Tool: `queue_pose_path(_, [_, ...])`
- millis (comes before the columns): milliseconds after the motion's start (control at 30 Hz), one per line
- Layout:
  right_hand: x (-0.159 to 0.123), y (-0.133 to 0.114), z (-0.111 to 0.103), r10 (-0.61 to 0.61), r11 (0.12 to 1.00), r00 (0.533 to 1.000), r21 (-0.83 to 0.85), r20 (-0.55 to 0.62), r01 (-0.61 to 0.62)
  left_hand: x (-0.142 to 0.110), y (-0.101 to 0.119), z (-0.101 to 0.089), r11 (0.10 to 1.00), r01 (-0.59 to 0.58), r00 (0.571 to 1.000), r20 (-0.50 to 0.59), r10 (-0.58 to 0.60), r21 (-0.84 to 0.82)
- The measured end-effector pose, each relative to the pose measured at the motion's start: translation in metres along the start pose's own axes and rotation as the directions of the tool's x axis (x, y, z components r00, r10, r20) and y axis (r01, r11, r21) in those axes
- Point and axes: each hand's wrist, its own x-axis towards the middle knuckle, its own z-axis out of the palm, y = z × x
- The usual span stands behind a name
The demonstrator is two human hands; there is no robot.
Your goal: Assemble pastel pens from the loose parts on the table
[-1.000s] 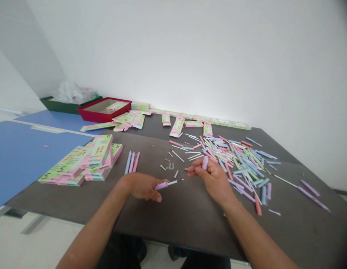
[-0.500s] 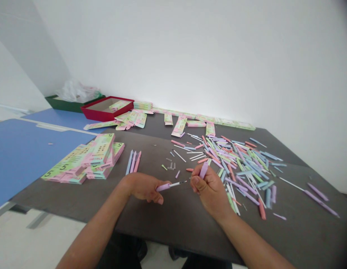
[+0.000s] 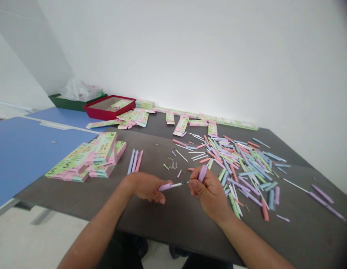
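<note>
My left hand [image 3: 149,188] is closed round a purple pen barrel [image 3: 165,186], from which a white refill [image 3: 177,184] sticks out to the right. The refill's tip reaches the fingertips of my right hand [image 3: 208,192]. That hand is closed on a second purple barrel piece [image 3: 203,173], held tilted upward. Something small and thin shows at the right fingertips against the refill tip, too small to make out. Beyond my left wrist lie a blue, a purple and a pink pen [image 3: 139,160], side by side.
To the right spreads a heap of coloured pen parts [image 3: 240,160]. Small clear and coloured bits [image 3: 172,164] lie ahead of my hands. Stacked printed boxes [image 3: 102,149] stand at left; behind are a red tray [image 3: 108,108], a green tray [image 3: 67,102] and flattened cartons [image 3: 134,117].
The gap between the refill tip and my right fingertips has closed. Both hands keep hold of their purple pieces. The whole view has shifted slightly.
</note>
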Motion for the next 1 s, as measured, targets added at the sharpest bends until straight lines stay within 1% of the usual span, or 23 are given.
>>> queue_pose_path(233, [-0.0011,0.0058,-0.0026,0.030,0.993,0.999,0.114,-0.044,-0.025,-0.0003,0.0006,0.0000,0.999,0.012,1.000,0.020,-0.011,-0.033])
queue_pose_path(333, [-0.0017,0.0063,-0.0021,0.037,0.992,0.999,0.122,-0.027,-0.034,-0.0004,0.0010,-0.0001,1.000,0.012,1.000,0.019,-0.012,-0.028])
queue_pose_path(433, [-0.0024,0.0051,-0.0006,0.038,0.996,0.999,0.080,-0.010,-0.037,-0.0006,0.0016,-0.0002,0.999,0.004,1.000,0.022,-0.003,-0.035])
queue_pose_path(567, [-0.0022,0.0029,0.0009,0.018,1.000,1.000,0.006,-0.008,-0.018,-0.0012,0.0023,-0.0003,0.999,0.022,1.000,0.022,-0.022,-0.025])
queue_pose_path(700, [-0.0027,0.0026,0.0028,0.042,0.999,0.999,-0.003,-0.006,-0.042,-0.0020,0.0032,-0.0004,0.999,-0.005,1.000,0.026,0.006,-0.040])
queue_pose_path(867, [-0.0038,0.0079,0.0064,0.081,0.992,0.997,-0.101,0.018,-0.078,-0.0004,0.0015,0.0004,1.000,0.008,1.000,0.008,-0.009,0.024])
queue_pose_path(1000, [-0.0039,0.0101,0.0067,0.059,0.988,0.998,-0.146,0.026,-0.055,0.0009,0.0016,0.0011,0.998,0.031,0.999,0.012,-0.032,0.054])
